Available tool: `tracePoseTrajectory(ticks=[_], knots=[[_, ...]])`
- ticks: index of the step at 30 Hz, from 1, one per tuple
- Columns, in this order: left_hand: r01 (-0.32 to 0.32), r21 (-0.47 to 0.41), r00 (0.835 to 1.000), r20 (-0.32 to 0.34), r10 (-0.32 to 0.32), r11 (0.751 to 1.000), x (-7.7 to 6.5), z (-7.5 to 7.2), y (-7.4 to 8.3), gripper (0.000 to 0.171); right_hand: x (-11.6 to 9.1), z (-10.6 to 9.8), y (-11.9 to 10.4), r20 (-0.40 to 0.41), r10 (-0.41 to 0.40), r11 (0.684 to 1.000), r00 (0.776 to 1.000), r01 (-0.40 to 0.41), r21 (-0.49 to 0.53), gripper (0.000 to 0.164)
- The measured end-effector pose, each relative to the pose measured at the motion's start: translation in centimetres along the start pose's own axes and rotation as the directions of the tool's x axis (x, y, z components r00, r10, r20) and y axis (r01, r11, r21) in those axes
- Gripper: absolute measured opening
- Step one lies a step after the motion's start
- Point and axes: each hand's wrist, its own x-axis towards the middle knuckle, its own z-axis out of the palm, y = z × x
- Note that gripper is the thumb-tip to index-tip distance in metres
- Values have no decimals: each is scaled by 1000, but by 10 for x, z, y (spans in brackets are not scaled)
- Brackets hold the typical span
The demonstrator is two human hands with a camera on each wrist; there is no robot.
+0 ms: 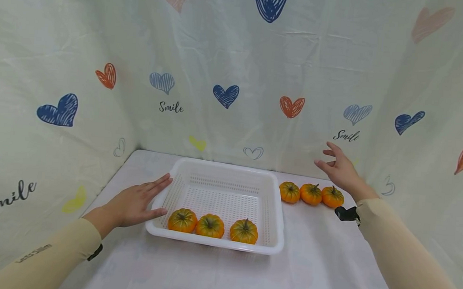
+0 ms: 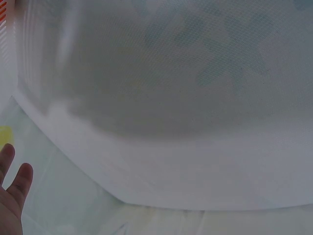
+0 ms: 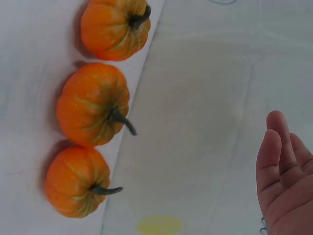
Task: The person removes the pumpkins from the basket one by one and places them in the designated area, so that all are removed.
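Observation:
A white plastic basket (image 1: 217, 244) with slotted walls stands on the table. Three small orange pumpkins lie along its near side: a left one (image 1: 182, 220), a middle one (image 1: 210, 226) and a right one (image 1: 244, 231). My left hand (image 1: 138, 203) rests on the basket's left rim with its fingers straight. To the right of the basket, three more pumpkins (image 3: 93, 104) sit in a row near the table's back edge. Above and behind that row my right hand (image 1: 338, 168) is raised, fingers loosely extended, holding nothing and apart from the pumpkins.
A pale cloth printed with hearts and "Smile" lettering (image 1: 224, 131) hangs behind and beside the table. The white table surface (image 1: 160, 268) extends in front of the basket and to its right.

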Motion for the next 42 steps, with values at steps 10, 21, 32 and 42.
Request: tracePoseTrajectory(ticks=[10, 21, 32, 42], knots=[[1, 0, 1000, 1, -1, 1000, 0, 0, 0, 86, 20, 20, -50, 105, -132, 991, 986, 133, 3, 83], [6, -3, 1000, -3, -6, 1000, -2, 1, 0, 86, 32, 60, -99, 238, -258, 966, 936, 254, 45, 84], [3, -3, 1000, -2, -3, 1000, -1, 1, -1, 86, 28, 108, -126, 366, -314, 945, 876, 324, 36, 81], [-13, -4, 1000, -10, 13, 1000, -1, 0, -1, 86, 26, 139, -127, 430, -333, 941, 839, 324, 97, 80]])
